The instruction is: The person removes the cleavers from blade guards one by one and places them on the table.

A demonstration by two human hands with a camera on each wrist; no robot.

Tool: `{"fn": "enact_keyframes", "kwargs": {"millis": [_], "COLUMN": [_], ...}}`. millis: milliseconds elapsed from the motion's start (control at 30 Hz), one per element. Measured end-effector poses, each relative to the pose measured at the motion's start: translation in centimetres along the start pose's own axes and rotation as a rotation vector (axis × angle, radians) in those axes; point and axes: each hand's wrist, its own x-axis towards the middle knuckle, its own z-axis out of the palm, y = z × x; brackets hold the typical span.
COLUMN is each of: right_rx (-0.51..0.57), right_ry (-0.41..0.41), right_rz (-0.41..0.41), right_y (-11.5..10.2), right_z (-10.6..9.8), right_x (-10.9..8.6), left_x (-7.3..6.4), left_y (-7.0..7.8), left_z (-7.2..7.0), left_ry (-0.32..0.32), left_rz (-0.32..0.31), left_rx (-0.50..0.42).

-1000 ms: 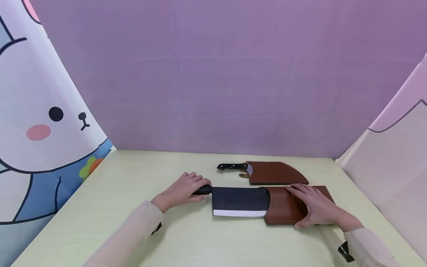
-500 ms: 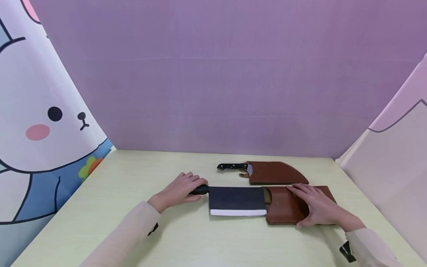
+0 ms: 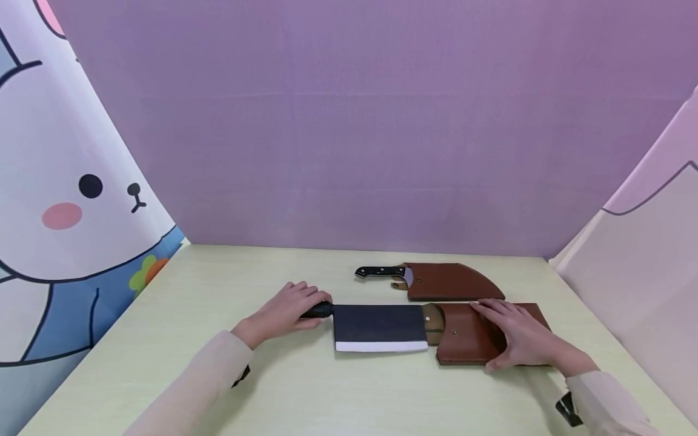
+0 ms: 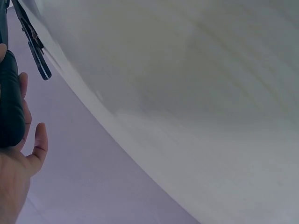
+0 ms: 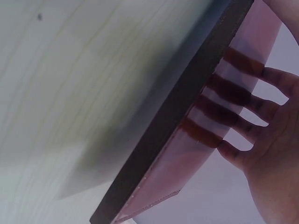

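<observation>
Nearest: beige sleeves (image 3: 191, 387) come in from the bottom edge, lower left and lower right, black strap (image 3: 568, 410) at the right cuff. Pale wood-grain table (image 3: 376, 396) under everything. Right hand (image 3: 520, 339), lower right: spread across brown leather sheath (image 3: 463, 348), thumb at its near edge, fingers over the top face; pressing on it, not clenched. Left hand (image 3: 285, 312), left of centre: grasping the black handle (image 3: 318, 310) of the cleaver (image 3: 380, 327). Cleaver sits lower centre, dark blade flat, pale cutting edge toward bottom of frame. Blade end is at the sheath's tan inner flap (image 3: 434, 324), just left of the front panel; can't tell if it overlaps the flap. Behind: smaller black-handled knife (image 3: 382, 272), blade mostly inside second brown sheath (image 3: 449, 283). Farthest: purple backdrop (image 3: 371, 121), rabbit-print panel (image 3: 71, 145) at left.
</observation>
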Motion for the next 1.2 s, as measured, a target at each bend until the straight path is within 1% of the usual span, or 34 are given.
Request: {"fn": "enact_keyframes", "kwargs": {"millis": [167, 400, 600, 833, 1200], "right_rx": [-0.005, -0.006, -0.017, -0.015, -0.012], "right_ry": [0.01, 0.036, 0.042, 0.04, 0.016], "right_rz": [-0.013, -0.038, -0.046, -0.056, -0.057], "right_y": [0.0, -0.2, -0.2, -0.3, -0.8], "right_z": [0.0, 0.2, 0.5, 0.7, 0.9], "right_x": [0.1, 0.2, 0.3, 0.4, 0.6], "left_x": [-0.5, -1.3, -2.1, -3.0, -4.2], "left_y": [-0.3, -0.7, -1.1, -1.6, -2.2], "left_z": [-0.2, -0.6, -0.9, -1.5, -2.1], "left_ry": [-0.023, -0.02, -0.029, -0.022, -0.02], "left_rz": [-0.021, -0.029, -0.049, -0.06, -0.071], "left_rx": [-0.001, -0.004, -0.008, -0.039, -0.041]}}
